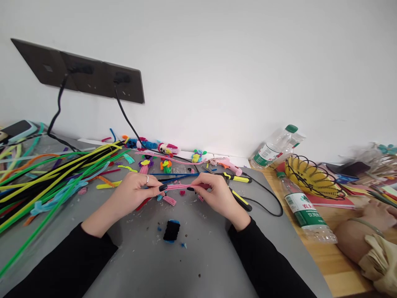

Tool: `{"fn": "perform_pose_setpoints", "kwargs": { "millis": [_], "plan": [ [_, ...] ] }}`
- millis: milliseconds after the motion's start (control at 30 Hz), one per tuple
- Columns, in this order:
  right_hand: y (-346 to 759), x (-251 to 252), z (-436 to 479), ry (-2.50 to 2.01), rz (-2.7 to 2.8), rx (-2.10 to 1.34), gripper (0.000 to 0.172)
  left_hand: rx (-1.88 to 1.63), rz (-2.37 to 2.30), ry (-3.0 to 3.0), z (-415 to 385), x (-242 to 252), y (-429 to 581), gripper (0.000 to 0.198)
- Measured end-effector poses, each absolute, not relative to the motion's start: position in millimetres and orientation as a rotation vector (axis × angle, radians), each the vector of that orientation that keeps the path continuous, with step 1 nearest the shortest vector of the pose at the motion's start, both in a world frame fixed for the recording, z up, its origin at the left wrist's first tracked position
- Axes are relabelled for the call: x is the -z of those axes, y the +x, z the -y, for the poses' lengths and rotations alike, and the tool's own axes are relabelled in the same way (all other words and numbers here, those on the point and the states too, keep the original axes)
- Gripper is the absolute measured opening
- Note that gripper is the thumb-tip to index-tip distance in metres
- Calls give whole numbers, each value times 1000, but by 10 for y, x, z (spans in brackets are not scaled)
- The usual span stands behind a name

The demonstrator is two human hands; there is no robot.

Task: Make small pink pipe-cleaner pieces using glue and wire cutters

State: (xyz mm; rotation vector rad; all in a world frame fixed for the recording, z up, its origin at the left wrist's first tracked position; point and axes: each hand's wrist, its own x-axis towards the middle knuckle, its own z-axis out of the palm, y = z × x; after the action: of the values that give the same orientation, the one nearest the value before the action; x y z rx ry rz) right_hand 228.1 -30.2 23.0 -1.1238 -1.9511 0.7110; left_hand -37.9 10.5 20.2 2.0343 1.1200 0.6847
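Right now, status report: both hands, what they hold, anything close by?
Left hand and right hand both pinch thin pink fuzzy pipe cleaner, held level over grey mat. Small black fuzzy bundle lies near, apart.

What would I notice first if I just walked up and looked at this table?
Right in the middle, the left hand and right hand pinch a pink pipe cleaner stretched between them above the grey mat. To the left sprawls a big pile of pipe cleaners in yellow, green, black and blue. At the right edge, another person's hand lies near a water bottle.
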Motion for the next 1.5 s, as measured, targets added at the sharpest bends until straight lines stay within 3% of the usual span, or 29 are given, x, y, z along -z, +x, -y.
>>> {"fn": "perform_pose_setpoints", "kwargs": {
  "millis": [367,667,933,1500],
  "plan": [
    [2287,-212,300,-1145,1945,-725,20,-705,-1153,2020,-69,-240,-349,34],
    [2330,-184,249,-1231,1619,-992,18,-886,-1332,1886,-53,-257,-377,31],
    [2368,-179,194,-1189,1416,-1146,33,-957,-1375,1840,-35,-297,-371,28],
    [2391,-176,208,-1183,1462,-1034,29,-937,-1212,1602,-47,-301,-403,28]
  ]
}}
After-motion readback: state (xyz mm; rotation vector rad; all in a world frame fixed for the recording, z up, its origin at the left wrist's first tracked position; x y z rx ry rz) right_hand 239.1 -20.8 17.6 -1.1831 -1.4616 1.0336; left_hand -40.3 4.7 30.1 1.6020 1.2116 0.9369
